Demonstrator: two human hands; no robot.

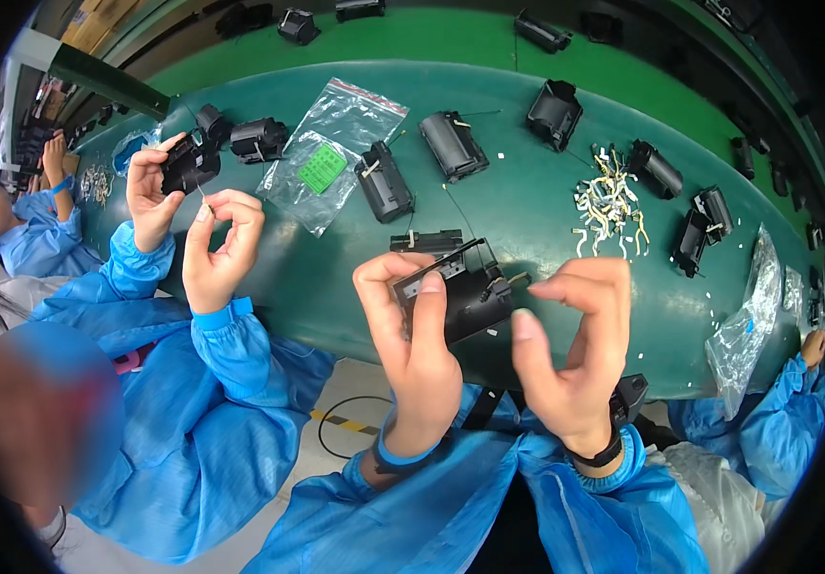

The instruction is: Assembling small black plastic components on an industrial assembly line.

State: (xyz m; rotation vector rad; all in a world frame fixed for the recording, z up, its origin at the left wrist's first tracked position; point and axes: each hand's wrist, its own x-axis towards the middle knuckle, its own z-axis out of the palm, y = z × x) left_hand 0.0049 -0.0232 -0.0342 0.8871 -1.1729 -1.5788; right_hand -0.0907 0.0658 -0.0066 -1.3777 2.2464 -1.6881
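Viewing order: left to right, every place given relative to the green counter (546, 206).
Co-worker, left end of the counter: a person in a blue coat holds a small black housing (189, 163) in one raised hand (149, 191); the other hand (219, 247) pinches a thin wire just below that housing.
Clear bag (331, 153): lies flat on the counter, left of centre, with a green label inside.
Loose black housings: two (383, 181) (453, 145) lie near the counter's middle, one more (554, 114) toward its far edge.
Left hand (417, 349): raised over the counter's near edge, fingers closed around the left side of the black plastic module (465, 292), thumb on its front face.
Black plastic module: held above the near edge of the counter, clear of its surface, a thin wire rising from its top.
Right hand (575, 349): just right of the module, fingers curled and loose, gripping nothing; index fingertip near the module's right end.
Metal clips (609, 203): pale heap on the counter, right of centre.
Plastic bags (752, 320): crumpled at the counter's right end.
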